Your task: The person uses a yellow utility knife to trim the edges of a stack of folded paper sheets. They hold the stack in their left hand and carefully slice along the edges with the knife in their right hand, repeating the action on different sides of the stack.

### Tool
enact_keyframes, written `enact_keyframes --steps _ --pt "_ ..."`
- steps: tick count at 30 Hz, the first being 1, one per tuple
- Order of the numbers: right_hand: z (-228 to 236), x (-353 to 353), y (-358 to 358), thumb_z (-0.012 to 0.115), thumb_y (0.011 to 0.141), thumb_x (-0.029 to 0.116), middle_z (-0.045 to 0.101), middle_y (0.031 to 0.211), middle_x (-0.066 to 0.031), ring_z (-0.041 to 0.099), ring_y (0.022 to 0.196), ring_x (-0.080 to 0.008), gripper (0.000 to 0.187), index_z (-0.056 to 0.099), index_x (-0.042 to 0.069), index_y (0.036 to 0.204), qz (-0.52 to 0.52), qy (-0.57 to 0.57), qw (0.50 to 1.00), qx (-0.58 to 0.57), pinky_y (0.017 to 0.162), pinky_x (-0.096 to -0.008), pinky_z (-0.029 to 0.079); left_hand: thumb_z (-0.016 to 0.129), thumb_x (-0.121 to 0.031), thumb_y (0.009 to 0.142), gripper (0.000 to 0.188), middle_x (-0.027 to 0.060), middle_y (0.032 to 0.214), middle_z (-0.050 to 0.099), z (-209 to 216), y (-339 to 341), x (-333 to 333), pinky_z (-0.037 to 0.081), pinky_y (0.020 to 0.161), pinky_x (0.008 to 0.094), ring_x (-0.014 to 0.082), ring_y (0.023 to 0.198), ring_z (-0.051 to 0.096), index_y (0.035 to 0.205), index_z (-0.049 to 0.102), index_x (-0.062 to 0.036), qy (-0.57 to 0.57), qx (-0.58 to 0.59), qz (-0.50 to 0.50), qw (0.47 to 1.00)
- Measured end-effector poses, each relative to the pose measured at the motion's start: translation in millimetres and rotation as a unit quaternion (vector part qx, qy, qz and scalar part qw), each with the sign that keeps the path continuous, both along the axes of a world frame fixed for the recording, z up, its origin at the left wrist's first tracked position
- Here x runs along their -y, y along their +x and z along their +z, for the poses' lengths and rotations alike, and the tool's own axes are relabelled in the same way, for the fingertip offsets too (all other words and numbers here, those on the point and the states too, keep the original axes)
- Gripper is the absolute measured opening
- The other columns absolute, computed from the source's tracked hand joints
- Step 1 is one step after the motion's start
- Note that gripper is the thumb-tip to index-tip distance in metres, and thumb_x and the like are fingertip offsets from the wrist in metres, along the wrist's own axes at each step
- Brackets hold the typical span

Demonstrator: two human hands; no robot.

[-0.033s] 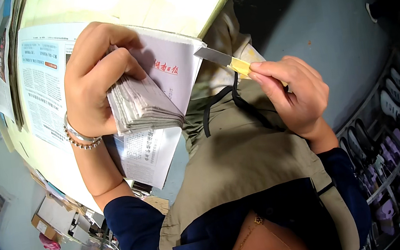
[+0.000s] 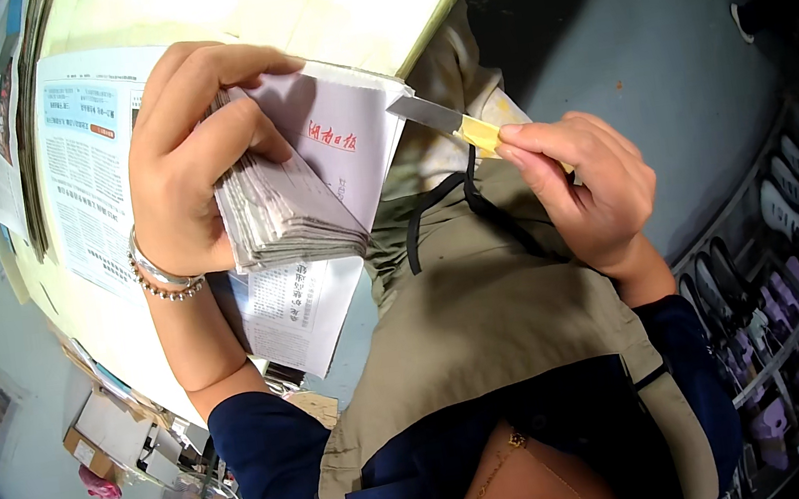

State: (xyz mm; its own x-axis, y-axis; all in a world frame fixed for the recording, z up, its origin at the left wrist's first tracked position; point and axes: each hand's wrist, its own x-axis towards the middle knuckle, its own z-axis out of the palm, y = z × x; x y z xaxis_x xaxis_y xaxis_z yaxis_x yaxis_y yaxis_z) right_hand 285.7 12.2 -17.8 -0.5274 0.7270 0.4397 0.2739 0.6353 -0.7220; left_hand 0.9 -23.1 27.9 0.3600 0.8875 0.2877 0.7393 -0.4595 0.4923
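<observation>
Head view: at ten o'clock, the left hand (image 2: pixel 178 158) curls around a folded white paper stack (image 2: pixel 289 216), likely to steady it. At two, the right hand (image 2: pixel 596 168) pinches a yellow-handled metal knife (image 2: pixel 444 118), its tip at the stack's corner.

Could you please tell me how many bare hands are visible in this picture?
2: the left hand grips a thick stack of folded grey-white newspaper; the right hand holds a yellow-handled flat metal blade. No other hand shows.
</observation>
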Motion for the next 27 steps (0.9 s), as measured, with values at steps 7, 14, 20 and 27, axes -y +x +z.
enact_keyframes --steps 7,14,20,27 --pt "-1 -2 4 0.081 0.073 -0.002 0.068 0.073 -0.0092 0.058 0.054 -0.0193 0.024 0.070 -0.002 0.094 0.026 0.016 0.999 -0.013 0.050 -0.0274 0.044 0.074 -0.032 0.062 0.031 0.0127 0.099 0.073 0 1 -1 0.053 0.077 0.0390 0.0310 0.094 0.066 0.065 0.054 -0.0087 -0.007 -0.008 -0.021 1.000" --pt "2 -3 14 0.082 0.072 -0.002 0.067 0.072 -0.0093 0.058 0.054 -0.0189 0.026 0.069 -0.001 0.095 0.044 0.008 0.999 0.000 0.049 -0.0272 0.044 0.073 -0.034 0.063 0.032 0.0119 0.099 0.073 0 -3 -2 0.053 0.077 0.0399 0.0302 0.092 0.067 0.065 0.054 -0.0085 -0.003 -0.036 -0.040 0.999" --pt "-4 -5 13 0.082 0.072 -0.001 0.067 0.071 -0.0083 0.057 0.054 -0.0180 0.028 0.069 -0.001 0.096 0.051 0.016 0.999 -0.010 0.047 -0.0268 0.042 0.072 -0.032 0.063 0.031 0.0141 0.105 0.073 -3 7 -4 0.053 0.081 0.0393 0.0322 0.102 0.066 0.064 0.052 -0.0082 -0.010 -0.020 -0.007 1.000" --pt "-8 -7 10 0.083 0.071 0.000 0.065 0.069 -0.0068 0.054 0.053 -0.0174 0.027 0.070 0.000 0.095 0.043 0.014 0.999 -0.019 0.047 -0.0268 0.042 0.071 -0.031 0.065 0.029 0.0139 0.105 0.074 -3 4 -6 0.052 0.085 0.0424 0.0341 0.106 0.066 0.063 0.051 -0.0092 -0.018 -0.046 -0.028 0.998"
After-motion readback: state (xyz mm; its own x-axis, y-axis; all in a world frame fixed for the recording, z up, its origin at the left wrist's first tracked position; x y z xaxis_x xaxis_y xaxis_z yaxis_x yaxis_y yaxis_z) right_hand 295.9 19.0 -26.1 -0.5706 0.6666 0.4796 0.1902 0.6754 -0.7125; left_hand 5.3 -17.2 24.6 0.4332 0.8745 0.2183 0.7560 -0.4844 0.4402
